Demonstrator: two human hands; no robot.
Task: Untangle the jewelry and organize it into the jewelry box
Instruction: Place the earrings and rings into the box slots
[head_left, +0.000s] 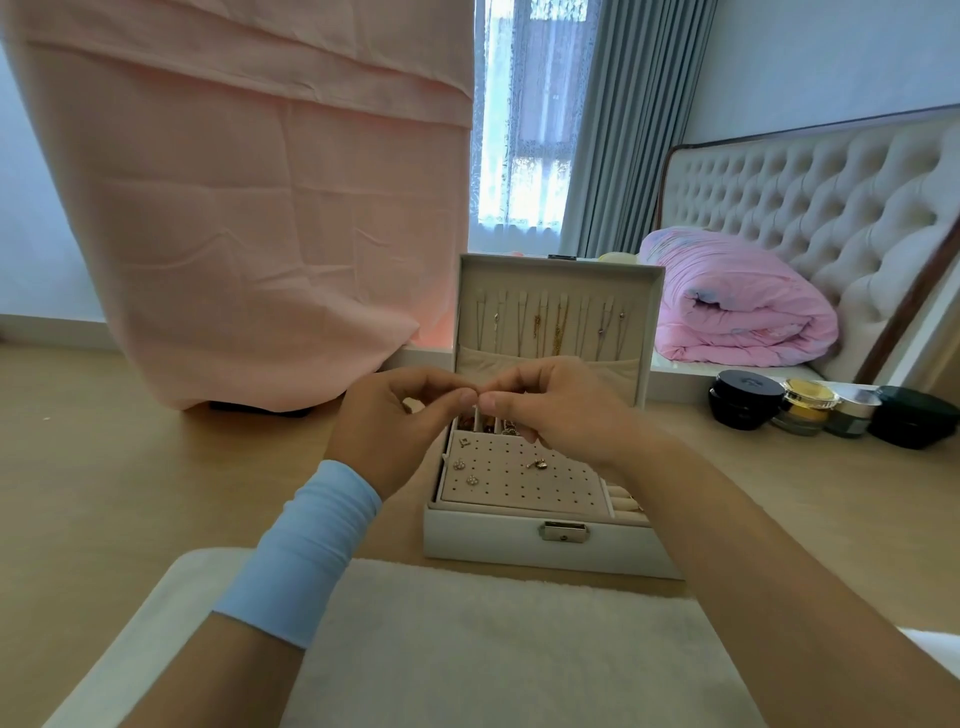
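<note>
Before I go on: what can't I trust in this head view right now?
All in the head view:
- Whatever the left hand and right hand pinch between them: too small, and hidden by the fingertips.
- Rear compartments of the jewelry box: mostly covered by both hands.
- Ring rolls: partly behind the right forearm.
- Necklaces in the lid: too small to tell if they are tangled.

jewelry box (483, 540): centre, lid (655, 332) upright at its 12 o'clock edge
necklaces (557, 327): in lid
earrings (470, 473): on the box's pad
rug (467, 649): 6 o'clock, just before box
jars (800, 410): 3 o'clock
quilt (737, 306): 1 o'clock, behind jars
cloth (249, 208): 10 o'clock
</note>
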